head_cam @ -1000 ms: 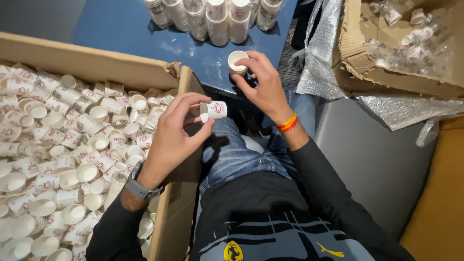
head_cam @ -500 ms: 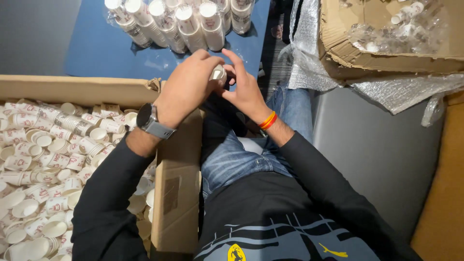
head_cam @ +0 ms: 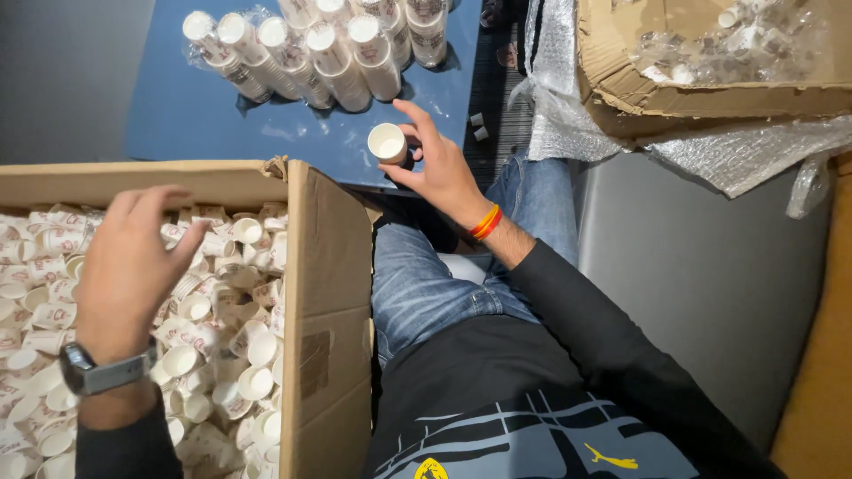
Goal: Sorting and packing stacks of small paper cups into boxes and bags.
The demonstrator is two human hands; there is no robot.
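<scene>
The left hand [head_cam: 133, 266] hid the loose cups beneath it, and its fingertips were blurred, so whether they touched any cup could not be told. The cardboard box [head_cam: 328, 293] of small paper cups [head_cam: 240, 355] ran off the left and bottom edges. At the counter's [head_cam: 177, 115] far edge, the wrapped stacks of cups [head_cam: 311, 53] were cut off by the top edge. The right hand [head_cam: 439, 168] covered the far side of the paper cup [head_cam: 388, 142] it gripped. In the second box [head_cam: 710, 53], the contents under clear plastic were too indistinct to tell.
</scene>
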